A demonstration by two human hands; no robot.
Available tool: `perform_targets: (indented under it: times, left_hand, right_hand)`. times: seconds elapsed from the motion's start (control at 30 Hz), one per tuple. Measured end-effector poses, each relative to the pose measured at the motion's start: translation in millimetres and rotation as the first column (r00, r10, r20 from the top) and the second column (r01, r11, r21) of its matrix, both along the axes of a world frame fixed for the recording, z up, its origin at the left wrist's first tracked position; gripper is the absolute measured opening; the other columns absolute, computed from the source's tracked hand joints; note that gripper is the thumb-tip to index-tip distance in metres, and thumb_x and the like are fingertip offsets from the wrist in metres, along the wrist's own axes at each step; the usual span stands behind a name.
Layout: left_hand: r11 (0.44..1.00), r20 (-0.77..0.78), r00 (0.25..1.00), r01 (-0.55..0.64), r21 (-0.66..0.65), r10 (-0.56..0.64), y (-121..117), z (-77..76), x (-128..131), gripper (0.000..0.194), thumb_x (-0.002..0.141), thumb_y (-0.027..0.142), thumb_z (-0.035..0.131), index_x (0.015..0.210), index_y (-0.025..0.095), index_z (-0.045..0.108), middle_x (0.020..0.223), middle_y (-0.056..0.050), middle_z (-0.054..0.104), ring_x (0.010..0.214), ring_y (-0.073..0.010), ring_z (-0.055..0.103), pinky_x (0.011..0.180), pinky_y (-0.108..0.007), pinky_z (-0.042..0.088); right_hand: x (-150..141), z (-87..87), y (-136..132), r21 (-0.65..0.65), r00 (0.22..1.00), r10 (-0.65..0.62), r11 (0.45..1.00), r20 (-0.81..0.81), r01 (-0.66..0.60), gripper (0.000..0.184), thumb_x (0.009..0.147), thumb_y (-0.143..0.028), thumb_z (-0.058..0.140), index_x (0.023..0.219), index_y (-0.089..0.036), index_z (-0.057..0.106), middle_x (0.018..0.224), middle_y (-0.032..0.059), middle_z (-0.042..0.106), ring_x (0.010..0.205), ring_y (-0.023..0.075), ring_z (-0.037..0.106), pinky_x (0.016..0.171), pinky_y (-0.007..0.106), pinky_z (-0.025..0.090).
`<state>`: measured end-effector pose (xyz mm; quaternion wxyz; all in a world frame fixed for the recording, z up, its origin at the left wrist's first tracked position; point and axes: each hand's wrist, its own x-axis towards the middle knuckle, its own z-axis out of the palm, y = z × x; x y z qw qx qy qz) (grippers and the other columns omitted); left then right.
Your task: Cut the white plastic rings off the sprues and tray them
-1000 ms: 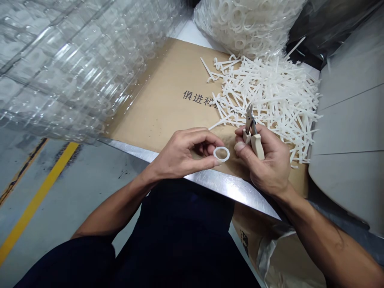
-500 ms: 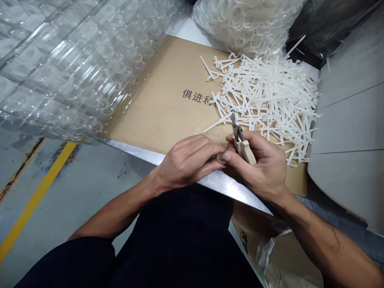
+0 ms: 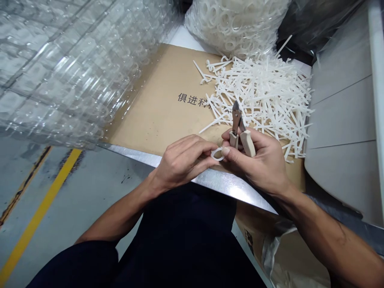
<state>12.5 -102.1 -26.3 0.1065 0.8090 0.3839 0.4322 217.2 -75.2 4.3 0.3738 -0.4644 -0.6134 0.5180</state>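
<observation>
Between the fingertips of my left hand (image 3: 189, 160) is a small white plastic ring (image 3: 217, 154), its opening facing up toward me. My right hand (image 3: 258, 160) grips a pair of side cutters (image 3: 238, 124) with cream handles, the metal jaws pointing away from me. The right thumb tip also touches the ring's right side. Just beyond the cutters lies a pile of thin white plastic sprues (image 3: 264, 96), stick-like with curled ends, on a cardboard sheet (image 3: 153, 108).
Clear plastic bags of white rings (image 3: 60, 60) fill the left, and another wrapped bag of rings (image 3: 231, 28) stands at the back. A pale grey panel (image 3: 345, 120) borders the right. The table's metal edge (image 3: 228, 190) runs before me, with an open bag (image 3: 294, 256) below.
The ring has come into fuller view between my hands. The cutters have turned so that their jaws and both handles show more plainly. The whole scene has shifted slightly left.
</observation>
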Motion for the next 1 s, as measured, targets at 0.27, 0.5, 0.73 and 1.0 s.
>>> perform_targets:
  times: [0.27,0.5,0.73,1.0]
  left_hand:
    - [1.000,0.043,0.999,-0.019,0.001,0.019,-0.8,-1.5,-1.1,0.019,0.095,0.029,0.075,0.106,0.016,0.068,0.086,-0.004,0.076,0.075,-0.0133,0.069,0.073,-0.025,0.056]
    - [1.000,0.083,0.996,0.013,0.022,-0.015,-0.5,-0.5,-2.6,0.025,0.088,0.026,0.082,0.107,0.015,0.069,0.087,-0.005,0.076,0.074,-0.0137,0.070,0.070,-0.025,0.055]
    - [0.999,0.078,0.997,0.014,0.053,-0.018,1.2,2.4,-1.5,0.022,0.092,0.032,0.078,0.105,0.017,0.069,0.082,-0.004,0.075,0.072,-0.0139,0.071,0.067,-0.024,0.056]
    - [0.996,0.100,0.994,0.045,0.073,-0.053,1.3,-0.4,-2.2,0.024,0.093,0.034,0.077,0.106,0.016,0.069,0.082,-0.005,0.074,0.072,-0.0146,0.070,0.066,-0.025,0.056]
  right_hand:
    - [-1.8,-1.7,1.4,-0.082,0.992,0.067,0.994,-0.107,-0.076,0.033,0.076,-0.033,0.091,0.100,-0.019,0.074,0.083,-0.0003,0.069,0.074,0.0142,0.062,0.066,0.026,0.052]
    - [-0.3,-1.3,1.5,-0.085,0.990,0.097,0.991,-0.103,-0.106,0.026,0.079,-0.027,0.087,0.100,-0.018,0.074,0.083,0.0002,0.067,0.075,0.0152,0.062,0.067,0.027,0.053]
    - [-0.5,-3.7,1.8,-0.113,0.974,0.161,0.977,-0.162,-0.180,0.025,0.082,-0.028,0.083,0.103,-0.019,0.071,0.085,-0.0005,0.065,0.074,0.0140,0.060,0.068,0.027,0.051]
    - [-0.7,-1.6,-0.8,-0.131,0.970,0.169,0.973,-0.177,-0.193,0.029,0.079,-0.023,0.083,0.105,-0.019,0.070,0.085,-0.0013,0.063,0.075,0.0136,0.059,0.069,0.026,0.051]
